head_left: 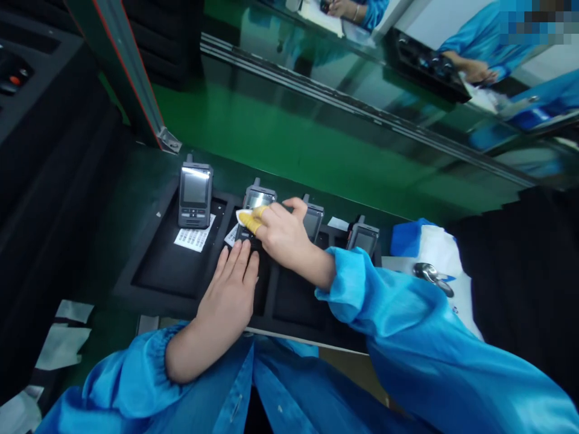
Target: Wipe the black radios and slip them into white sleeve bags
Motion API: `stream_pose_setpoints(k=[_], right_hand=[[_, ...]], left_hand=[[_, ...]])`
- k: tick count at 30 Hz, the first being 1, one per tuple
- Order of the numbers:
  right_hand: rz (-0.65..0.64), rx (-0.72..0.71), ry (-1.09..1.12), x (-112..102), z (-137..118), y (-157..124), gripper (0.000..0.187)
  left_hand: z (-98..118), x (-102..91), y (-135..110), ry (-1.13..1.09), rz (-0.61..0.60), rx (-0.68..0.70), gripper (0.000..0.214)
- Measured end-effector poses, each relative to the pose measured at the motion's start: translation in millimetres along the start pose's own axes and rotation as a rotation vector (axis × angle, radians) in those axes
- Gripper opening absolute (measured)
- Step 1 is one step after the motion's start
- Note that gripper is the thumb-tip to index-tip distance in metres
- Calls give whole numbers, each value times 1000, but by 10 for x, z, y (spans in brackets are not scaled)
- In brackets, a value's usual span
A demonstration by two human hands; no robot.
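Note:
A black foam tray (154,274) holds several dark handheld devices standing in a row. My left hand (228,295) lies flat on the tray, fingers stretched toward the base of the second device (257,196). My right hand (280,232), with yellow finger cots on two fingers, is pinched on a small white cloth (242,216) pressed against that second device's front. The first device (195,193) stands to the left with a printed white label (194,238) lying below it. Two more devices (362,236) stand to the right, partly hidden by my right arm.
A green conveyor belt (289,138) runs behind the tray. A white and blue bag (434,247) with a metal tool (432,274) on it lies at the right. White paper scraps (67,337) lie at the lower left. Other people in blue sleeves (479,42) work across the belt.

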State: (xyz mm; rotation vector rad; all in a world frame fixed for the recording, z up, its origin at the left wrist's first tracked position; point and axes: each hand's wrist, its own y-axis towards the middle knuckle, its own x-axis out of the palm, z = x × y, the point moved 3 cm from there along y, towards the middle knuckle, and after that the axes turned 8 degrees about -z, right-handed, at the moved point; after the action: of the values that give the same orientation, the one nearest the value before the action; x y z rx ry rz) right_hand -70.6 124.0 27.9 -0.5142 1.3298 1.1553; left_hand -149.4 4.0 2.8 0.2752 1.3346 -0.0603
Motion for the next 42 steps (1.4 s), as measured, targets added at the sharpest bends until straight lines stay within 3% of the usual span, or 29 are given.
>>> stream_pose_setpoints(k=[4,7,15,18,22,24,29,32,37,39,42], right_hand=[[-38,215,-86,74,279,72,39],[-110,273,-67,112,358,-36,37],[-145,74,79,-5,-133,-457,35],[-159,58,152,-16,-43,-336,36],[-199,268,202,56,305,-31,37],[-254,311,224,109,340,25,36],[-276,130,278,82,-42,-215,33],[-271,81,324,-26,-157,-308,33],[-254,172,350,-162,42,75,34],[-250,211,351,-141,90,359,34],[-254,162,364,-37,34,807,35]], left_hand=[[4,-45,25,17,30,16,38],[10,-59,33,20,32,19,38],[4,-2,13,-30,18,-5,42],[0,6,4,-32,20,-7,44],[-8,0,-1,-40,-10,-12,45],[-10,10,1,-63,-22,-19,46],[-15,30,8,-150,-11,-37,43],[-70,-88,-16,-229,105,-9,35],[-383,-355,-111,-218,271,-63,28],[-528,-386,-135,-134,255,-140,29],[-653,-351,-136,-48,149,-204,33]])
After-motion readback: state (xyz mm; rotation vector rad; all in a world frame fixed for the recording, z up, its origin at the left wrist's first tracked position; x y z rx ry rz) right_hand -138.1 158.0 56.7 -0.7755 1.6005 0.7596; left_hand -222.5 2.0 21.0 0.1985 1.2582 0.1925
